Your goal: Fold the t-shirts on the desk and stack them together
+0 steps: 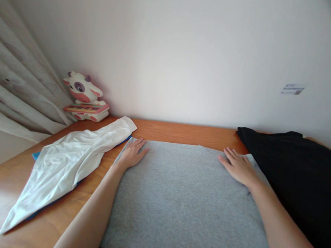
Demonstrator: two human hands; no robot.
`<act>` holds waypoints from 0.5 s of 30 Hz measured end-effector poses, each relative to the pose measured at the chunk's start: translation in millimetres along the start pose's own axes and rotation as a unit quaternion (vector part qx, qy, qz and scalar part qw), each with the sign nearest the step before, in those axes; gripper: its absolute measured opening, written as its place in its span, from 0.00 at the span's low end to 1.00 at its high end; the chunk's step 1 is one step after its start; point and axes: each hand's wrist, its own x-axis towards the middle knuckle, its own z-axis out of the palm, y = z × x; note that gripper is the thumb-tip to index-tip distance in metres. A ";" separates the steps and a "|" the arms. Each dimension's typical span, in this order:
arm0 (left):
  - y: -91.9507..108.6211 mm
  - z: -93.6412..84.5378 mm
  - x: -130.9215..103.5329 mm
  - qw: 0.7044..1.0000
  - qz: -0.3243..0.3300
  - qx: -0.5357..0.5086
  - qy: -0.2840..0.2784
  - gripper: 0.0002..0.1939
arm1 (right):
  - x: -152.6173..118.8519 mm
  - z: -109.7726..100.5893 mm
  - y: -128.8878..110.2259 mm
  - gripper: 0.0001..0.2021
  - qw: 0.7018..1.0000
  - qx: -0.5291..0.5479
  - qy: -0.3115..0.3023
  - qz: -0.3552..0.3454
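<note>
A grey piece of cloth [178,198], perhaps a garment, lies spread flat on the wooden table, its far edge nearly straight. My left hand [132,153] rests palm down on its far left corner, fingers stretched out. Near the far right corner, my right hand [238,166] also lies flat on the fabric with its fingers extended. Neither hand grips anything. The near edge of the cloth runs mostly out of the picture, and my forearms cover parts of its two sides.
On the left lies a crumpled white garment [69,159] with blue showing beneath it. Black cloth [296,175] lies along the right side. A cow-shaped toy keyboard [85,110] stands in the far left corner by a curtain [21,72]. Behind the wooden table [181,132] rises a white wall.
</note>
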 end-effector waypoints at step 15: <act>8.1 7.6 2.6 0.999 0.001 0.026 0.041 0.33 | 4.6 4.4 31.1 0.19 0.965 0.122 0.234 -0.003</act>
